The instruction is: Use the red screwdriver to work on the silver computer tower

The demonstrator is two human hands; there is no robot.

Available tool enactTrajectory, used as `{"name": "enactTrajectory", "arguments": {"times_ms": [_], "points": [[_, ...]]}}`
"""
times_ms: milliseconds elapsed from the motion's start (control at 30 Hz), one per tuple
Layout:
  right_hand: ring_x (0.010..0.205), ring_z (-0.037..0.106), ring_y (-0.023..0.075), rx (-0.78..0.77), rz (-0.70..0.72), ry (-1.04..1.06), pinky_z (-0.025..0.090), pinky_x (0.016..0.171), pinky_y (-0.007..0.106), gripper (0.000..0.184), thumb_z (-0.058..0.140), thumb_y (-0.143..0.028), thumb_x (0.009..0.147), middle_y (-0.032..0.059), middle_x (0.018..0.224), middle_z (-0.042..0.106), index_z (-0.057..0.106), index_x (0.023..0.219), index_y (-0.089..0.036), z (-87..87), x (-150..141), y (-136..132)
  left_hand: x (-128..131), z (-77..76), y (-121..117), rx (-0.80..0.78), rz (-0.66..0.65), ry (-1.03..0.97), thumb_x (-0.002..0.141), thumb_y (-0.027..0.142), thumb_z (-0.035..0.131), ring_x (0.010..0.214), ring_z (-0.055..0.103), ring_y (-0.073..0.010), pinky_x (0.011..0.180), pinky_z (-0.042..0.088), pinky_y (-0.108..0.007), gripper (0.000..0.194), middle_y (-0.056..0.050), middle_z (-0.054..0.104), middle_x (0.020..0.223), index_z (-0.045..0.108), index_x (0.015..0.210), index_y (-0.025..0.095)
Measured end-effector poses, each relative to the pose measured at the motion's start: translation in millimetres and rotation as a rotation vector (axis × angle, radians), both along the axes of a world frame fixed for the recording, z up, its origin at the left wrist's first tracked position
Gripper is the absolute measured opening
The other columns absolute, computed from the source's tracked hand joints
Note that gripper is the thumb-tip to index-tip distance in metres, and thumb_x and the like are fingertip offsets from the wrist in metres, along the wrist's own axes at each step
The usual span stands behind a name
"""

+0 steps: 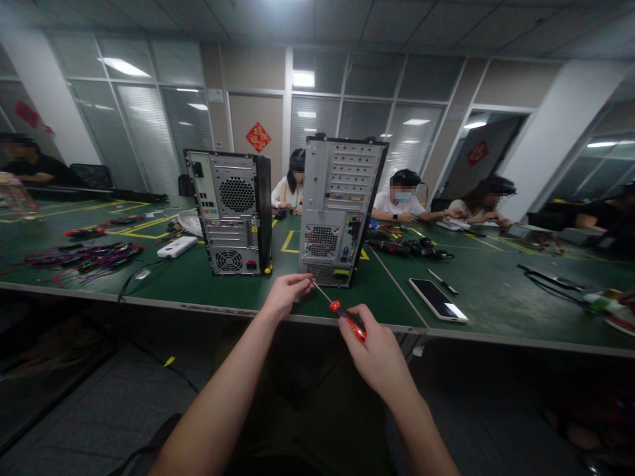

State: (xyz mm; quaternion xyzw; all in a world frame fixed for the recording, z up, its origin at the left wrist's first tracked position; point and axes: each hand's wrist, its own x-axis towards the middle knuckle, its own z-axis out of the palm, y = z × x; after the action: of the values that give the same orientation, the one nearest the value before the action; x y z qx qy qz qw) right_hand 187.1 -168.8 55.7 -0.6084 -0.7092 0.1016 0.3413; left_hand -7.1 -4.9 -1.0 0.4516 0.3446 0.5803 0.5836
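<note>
My right hand (376,350) is closed around the red and black handle of a screwdriver (347,319). Its thin shaft slants up and left to my left hand (286,294), whose fingertips pinch the tip end. Both hands hover over the near edge of the green table (208,291). Just beyond them stands a silver computer tower (340,208) with its rear panel facing me. A second, black-sided tower (231,211) stands to its left, rear also toward me.
A smartphone (437,299) and a pen (443,281) lie right of the silver tower. Coloured cables (84,254) and a white power strip (177,246) lie on the left. Black tools (411,246) sit behind. Several people sit at the far side.
</note>
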Motion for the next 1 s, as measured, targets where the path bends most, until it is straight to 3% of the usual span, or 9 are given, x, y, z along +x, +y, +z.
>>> {"name": "enactTrajectory", "arguments": {"times_ms": [367,667,1000], "points": [[0.073,0.072,0.0249,0.063,-0.067,-0.303,0.036,0.062,0.029,0.025,0.048,-0.039,0.103,0.005,0.085,0.075,0.064,0.116,-0.026,-2.8,-1.4,-2.1,6.5,-1.8,-3.4,0.087,0.027,0.076,0.07,0.026,0.092,0.092,0.077,-0.0224,0.093,0.06,-0.037,0.035,-0.013,0.082,0.094,0.083,0.101,0.012],[0.069,0.069,0.0235,-0.029,-0.05,0.059,0.041,0.065,0.029,0.03,0.046,-0.05,0.102,0.0009,0.073,0.07,0.064,0.108,-0.026,-1.6,2.7,2.3,4.7,0.7,-6.7,0.119,0.025,0.083,0.071,0.03,0.091,0.096,0.077,-0.023,0.095,0.06,-0.037,0.037,-0.014,0.082,0.1,0.083,0.103,0.012],[0.069,0.068,0.024,-0.042,-0.043,0.101,0.04,0.065,0.029,0.029,0.047,-0.051,0.101,0.0005,0.073,0.069,0.062,0.107,-0.027,-2.3,1.1,3.6,2.5,-0.7,-5.0,0.139,-0.005,0.061,0.071,0.029,0.091,0.1,0.078,-0.0237,0.098,0.058,-0.039,0.056,-0.014,0.082,0.102,0.075,0.122,0.012]]}}
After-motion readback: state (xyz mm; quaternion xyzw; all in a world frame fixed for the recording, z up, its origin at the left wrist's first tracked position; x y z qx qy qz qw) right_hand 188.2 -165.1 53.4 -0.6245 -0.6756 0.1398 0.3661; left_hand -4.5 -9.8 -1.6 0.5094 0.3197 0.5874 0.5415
